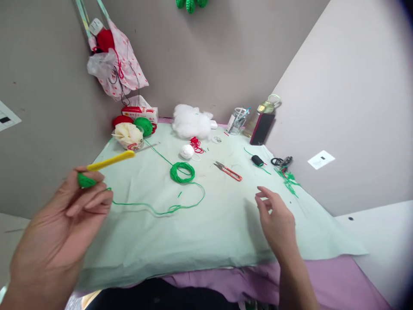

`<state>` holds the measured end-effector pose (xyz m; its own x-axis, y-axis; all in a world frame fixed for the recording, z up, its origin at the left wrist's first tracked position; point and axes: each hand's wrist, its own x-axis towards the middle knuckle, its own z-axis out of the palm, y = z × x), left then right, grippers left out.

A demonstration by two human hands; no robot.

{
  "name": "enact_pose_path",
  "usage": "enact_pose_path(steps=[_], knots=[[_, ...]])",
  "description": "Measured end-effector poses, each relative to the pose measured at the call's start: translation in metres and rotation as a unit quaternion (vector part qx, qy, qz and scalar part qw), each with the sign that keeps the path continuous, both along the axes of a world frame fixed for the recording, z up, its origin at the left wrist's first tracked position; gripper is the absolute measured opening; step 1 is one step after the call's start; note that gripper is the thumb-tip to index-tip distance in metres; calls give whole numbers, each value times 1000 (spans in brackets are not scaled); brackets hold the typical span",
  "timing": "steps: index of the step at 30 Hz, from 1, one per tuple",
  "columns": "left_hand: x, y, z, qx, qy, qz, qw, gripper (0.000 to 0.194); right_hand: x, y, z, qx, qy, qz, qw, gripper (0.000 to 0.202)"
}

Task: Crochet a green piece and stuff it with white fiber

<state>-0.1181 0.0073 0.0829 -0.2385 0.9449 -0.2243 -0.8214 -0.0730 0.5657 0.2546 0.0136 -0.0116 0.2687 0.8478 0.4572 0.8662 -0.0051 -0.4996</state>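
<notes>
- Slim yellow tool handle (111, 160), in the left hand (64, 224) above the table's left side; long axis slants gently, rounded end up and to the right, other end running into the fingers.
- Left grip: thumb and fingers pinched together on the handle and a small green yarn piece (86, 180) just below it.
- Right hand (279, 219) over the right side, thumb and forefinger parted, fingers loosely bent.
- Thin green strand (138, 204) runs from the left hand, loops across the middle to a wound green yarn coil (182, 172).
- Between the hands, farther back: orange-handled metal snips (229, 171), blades pointing up-left.
- Behind the coil: white ball (187, 151), red yarn tangle (197, 145), fluffy white stuffing (193, 122).
- Back left: red-and-white tissue box (140, 114), green yarn ball (143, 126), clear bowl with cream-coloured contents (128, 135).
- Back right: clear jar of pens (238, 122), dark flat slab with reddish edge (263, 129) leaning on a pale green-topped bottle (266, 106); nearer, a small black yarn bundle (257, 160).
- Surface: pale green creased cloth (226, 232) over purple fabric (348, 280).
- Room: grey wall (209, 51), pink-dotted bag (129, 60) hanging at left, white wall plate (322, 159) at right.
</notes>
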Motion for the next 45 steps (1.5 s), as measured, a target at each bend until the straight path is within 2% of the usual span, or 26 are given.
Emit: enact_pose_path(steps=[1, 3, 4, 6, 8, 9, 12, 14, 19, 22, 25, 27, 30, 34, 37, 39, 40, 42, 45], knots=[[7, -2, -3, 1, -8, -10, 1000, 20, -8, -4, 4, 16, 49, 30, 998, 27], [29, -6, -14, -35, 19, -59, 997, 17, -33, -13, 12, -3, 140, 149, 979, 22], [42, -9, -21, -47, 36, -97, 994, 10, -48, -18, 15, -9, 186, 213, 959, 21], [67, -12, -35, -50, 62, -210, 974, 16, -78, -29, 20, -5, 276, 328, 903, 35], [86, -14, -44, -42, 81, -269, 959, 20, -100, -35, 22, 9, 342, 394, 853, 46], [93, -14, -47, -36, 96, -288, 952, 20, -108, -37, 23, 27, 358, 400, 843, 39], [103, -13, -51, -19, 142, -299, 944, 19, -118, -34, 21, 65, 366, 372, 850, 24], [104, -11, -53, -12, 171, -291, 941, 17, -119, -29, 20, 80, 381, 350, 852, 20], [105, -11, -57, -17, 208, -290, 934, 15, -118, -21, 14, 93, 454, 305, 832, 18], [106, -12, -57, -12, 211, -293, 933, 24, -117, -21, 10, 80, 486, 300, 817, 18], [106, -13, -56, -5, 220, -291, 931, 37, -117, -23, 11, 82, 493, 312, 808, 7], [105, -13, -56, 2, 234, -289, 928, 42, -118, -24, 13, 93, 469, 308, 823, 4], [104, -13, -57, 7, 258, -281, 925, 44, -121, -25, 16, 101, 419, 294, 853, 11], [104, -14, -56, -4, 263, -266, 927, 44, -126, -25, 13, 113, 395, 300, 861, 19], [106, -14, -54, -14, 236, -256, 937, 48, -127, -28, 5, 156, 285, 291, 900, 29], [106, -14, -53, -29, 182, -278, 943, 48, -125, -29, 2, 193, 206, 283, 916, 36], [105, -13, -54, -38, 149, -297, 942, 45, -124, -30, 2, 203, 189, 285, 917, 38], [103, -10, -54, -48, 97, -327, 939, 37, -121, -29, 6, 197, 217, 289, 911, 35], [102, -8, -53, -36, 105, -308, 945, 36, -119, -27, 15, 165, 330, 282, 886, 28]])
